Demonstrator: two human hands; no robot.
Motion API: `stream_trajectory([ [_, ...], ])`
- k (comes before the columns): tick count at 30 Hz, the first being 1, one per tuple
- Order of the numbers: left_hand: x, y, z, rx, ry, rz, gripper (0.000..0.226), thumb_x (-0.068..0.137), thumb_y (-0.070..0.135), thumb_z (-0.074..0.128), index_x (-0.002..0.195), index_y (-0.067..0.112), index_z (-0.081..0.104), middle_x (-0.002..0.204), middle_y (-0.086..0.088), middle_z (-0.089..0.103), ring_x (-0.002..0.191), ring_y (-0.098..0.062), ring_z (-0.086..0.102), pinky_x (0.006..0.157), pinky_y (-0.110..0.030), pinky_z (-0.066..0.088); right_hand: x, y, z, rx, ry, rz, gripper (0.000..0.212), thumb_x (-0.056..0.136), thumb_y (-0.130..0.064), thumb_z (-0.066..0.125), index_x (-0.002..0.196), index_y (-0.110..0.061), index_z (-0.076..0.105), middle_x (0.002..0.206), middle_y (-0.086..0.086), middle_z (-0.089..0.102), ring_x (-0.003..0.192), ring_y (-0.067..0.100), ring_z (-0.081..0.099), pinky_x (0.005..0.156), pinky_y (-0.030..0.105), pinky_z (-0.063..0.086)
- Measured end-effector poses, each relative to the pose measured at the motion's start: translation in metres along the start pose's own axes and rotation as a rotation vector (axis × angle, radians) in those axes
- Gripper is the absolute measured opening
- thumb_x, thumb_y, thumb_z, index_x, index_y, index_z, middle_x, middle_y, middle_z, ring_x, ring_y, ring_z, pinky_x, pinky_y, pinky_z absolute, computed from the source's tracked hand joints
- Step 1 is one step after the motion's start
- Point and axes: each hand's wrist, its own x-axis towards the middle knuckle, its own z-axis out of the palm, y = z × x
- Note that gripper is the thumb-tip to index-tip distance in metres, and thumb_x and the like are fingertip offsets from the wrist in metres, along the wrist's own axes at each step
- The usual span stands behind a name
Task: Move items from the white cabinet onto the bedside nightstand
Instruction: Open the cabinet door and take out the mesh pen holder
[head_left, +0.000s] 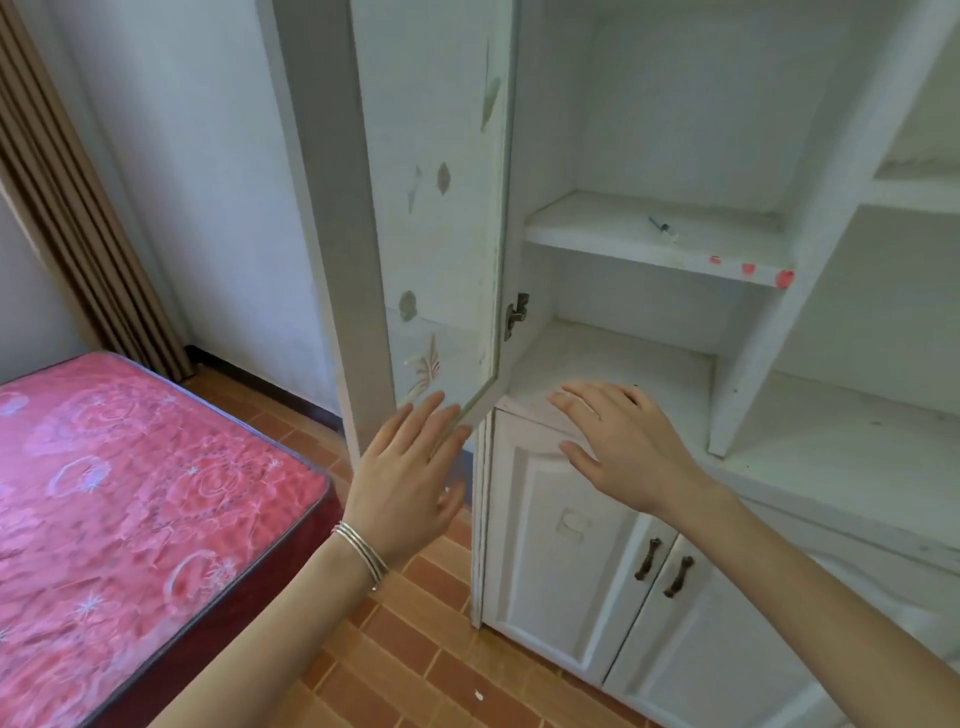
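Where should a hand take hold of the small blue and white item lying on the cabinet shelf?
Probably pinch the small item across its middle, coming in from the open front and above: it is slim and lies flat and slanted on the shelf.

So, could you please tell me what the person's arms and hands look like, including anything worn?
Both are bare, with no sleeves or gloves in view. The left hand has a stack of thin silver bangles at its wrist. The right hand wears nothing that shows: no ring, watch or bracelet.
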Motion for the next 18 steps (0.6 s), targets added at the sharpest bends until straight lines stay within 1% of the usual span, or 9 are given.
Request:
stream_trajectory([
  [1,0.013,0.005,0.002,-0.027,0.004,-0.004,0.049,0.087,0.038,0.040,0.123,0.013,0.060,0.131,-0.009,0.055,0.131,-0.027,0.041,0.112,-0.041,0.022,0.001,0.009,-0.005,-0.017,0.003,0.011,0.052,0.085,-0.040,0.034,0.126,-0.014,0.053,0.123,0.006,0.058,0.111,0.024,0.055,0.091,0.042,0.043],
  [5,0.073,0.025,0.007,-0.089,0.074,0.010,0.048,0.087,0.036,0.040,0.122,0.012,0.060,0.128,-0.008,0.057,0.127,-0.027,0.046,0.106,-0.043,0.030,0.013,0.053,-0.025,-0.077,0.048,0.058,0.052,0.083,-0.037,0.040,0.127,-0.013,0.054,0.125,0.008,0.058,0.115,0.025,0.053,0.095,0.044,0.040],
  [9,0.139,0.041,0.006,-0.101,0.182,0.039,0.047,0.086,0.035,0.040,0.122,0.013,0.059,0.126,-0.009,0.058,0.124,-0.027,0.047,0.104,-0.042,0.034,0.032,0.101,-0.046,-0.129,0.078,0.093,0.056,0.085,-0.041,0.033,0.131,-0.014,0.051,0.128,0.008,0.056,0.116,0.026,0.052,0.096,0.042,0.038],
  [13,0.206,0.050,0.006,-0.085,0.268,0.034,0.046,0.084,0.033,0.043,0.120,0.011,0.060,0.124,-0.010,0.059,0.121,-0.028,0.049,0.101,-0.041,0.035,0.058,0.150,-0.065,-0.169,0.162,0.088,0.054,0.082,-0.040,0.036,0.124,-0.011,0.056,0.122,0.010,0.059,0.110,0.028,0.056,0.092,0.044,0.041],
  [16,0.255,0.054,0.005,-0.063,0.311,0.043,0.046,0.084,0.033,0.042,0.122,0.011,0.059,0.124,-0.010,0.059,0.120,-0.028,0.049,0.100,-0.041,0.036,0.079,0.184,-0.081,-0.205,0.223,0.068,0.053,0.081,-0.039,0.037,0.121,-0.010,0.058,0.119,0.012,0.061,0.103,0.030,0.059,0.087,0.042,0.045],
  [18,0.283,0.055,0.005,-0.054,0.338,0.051,0.045,0.085,0.033,0.043,0.122,0.011,0.059,0.123,-0.010,0.059,0.120,-0.029,0.050,0.099,-0.041,0.036,0.093,0.205,-0.092,-0.214,0.268,0.054,0.052,0.081,-0.038,0.038,0.120,-0.009,0.058,0.117,0.012,0.061,0.103,0.030,0.059,0.086,0.040,0.044],
])
